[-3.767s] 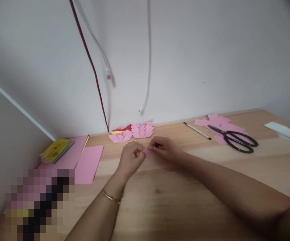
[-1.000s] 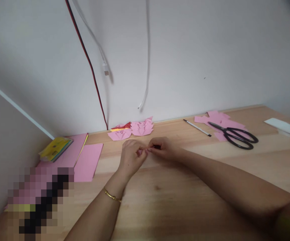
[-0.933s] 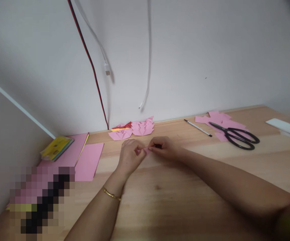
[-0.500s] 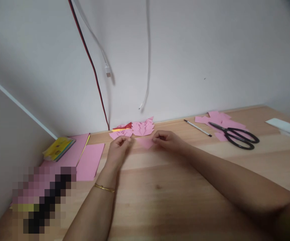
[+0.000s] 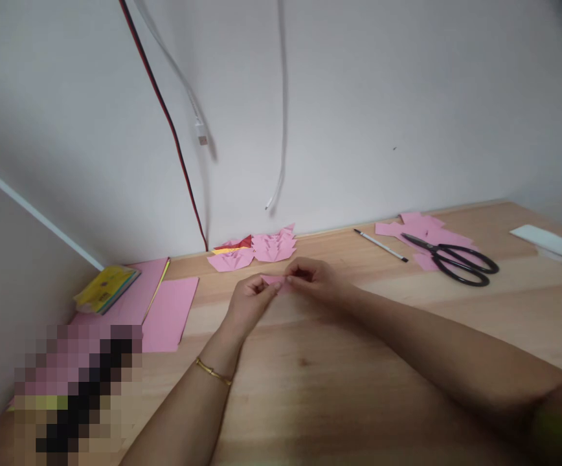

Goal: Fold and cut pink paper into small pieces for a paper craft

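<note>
Left hand [image 5: 247, 304] and right hand [image 5: 320, 279] sit close together, both pinching small pink paper [image 5: 272, 280] over the tabletop [image 5: 339, 395], nearer than the folded pink pieces [image 5: 274, 248]. Good handling likely means edges aligned, pressure even.

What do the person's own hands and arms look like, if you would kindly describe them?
The left hand and right hand wear no gloves, and no rings can be made out. A thin gold bangle circles the left wrist; nothing shows on the right wrist. No sleeve covers either forearm.
</note>
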{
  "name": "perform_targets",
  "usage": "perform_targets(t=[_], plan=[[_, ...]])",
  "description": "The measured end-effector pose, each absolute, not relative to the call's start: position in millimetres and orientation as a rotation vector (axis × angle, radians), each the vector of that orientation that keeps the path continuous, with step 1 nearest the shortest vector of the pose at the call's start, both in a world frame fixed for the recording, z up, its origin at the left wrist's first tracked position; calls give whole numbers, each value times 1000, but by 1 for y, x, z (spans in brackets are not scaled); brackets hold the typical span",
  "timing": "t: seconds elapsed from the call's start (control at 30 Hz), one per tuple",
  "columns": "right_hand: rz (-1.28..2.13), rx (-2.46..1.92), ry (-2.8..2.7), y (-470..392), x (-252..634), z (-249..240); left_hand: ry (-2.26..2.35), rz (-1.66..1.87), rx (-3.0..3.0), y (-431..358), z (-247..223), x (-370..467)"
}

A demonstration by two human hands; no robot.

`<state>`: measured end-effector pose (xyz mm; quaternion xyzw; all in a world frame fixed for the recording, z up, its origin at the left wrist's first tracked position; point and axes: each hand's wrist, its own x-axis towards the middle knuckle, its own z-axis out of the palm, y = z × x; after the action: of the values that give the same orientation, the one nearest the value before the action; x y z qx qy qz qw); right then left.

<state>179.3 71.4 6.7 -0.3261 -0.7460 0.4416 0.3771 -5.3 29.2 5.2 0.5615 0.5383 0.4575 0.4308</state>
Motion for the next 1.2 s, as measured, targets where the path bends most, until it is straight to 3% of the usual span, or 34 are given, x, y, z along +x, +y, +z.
perform_targets(t=[0.27,0.6,1.2], plan=[[990,-968,-1981,64,174,9,1386,1108,1666,25,19,-3],[1080,-1051,-1823,85,191,14,1330,1313,1198,36,3,-17],[1119,-928,-2039,68,181,15,1080,1222,1049,30,5,-3]])
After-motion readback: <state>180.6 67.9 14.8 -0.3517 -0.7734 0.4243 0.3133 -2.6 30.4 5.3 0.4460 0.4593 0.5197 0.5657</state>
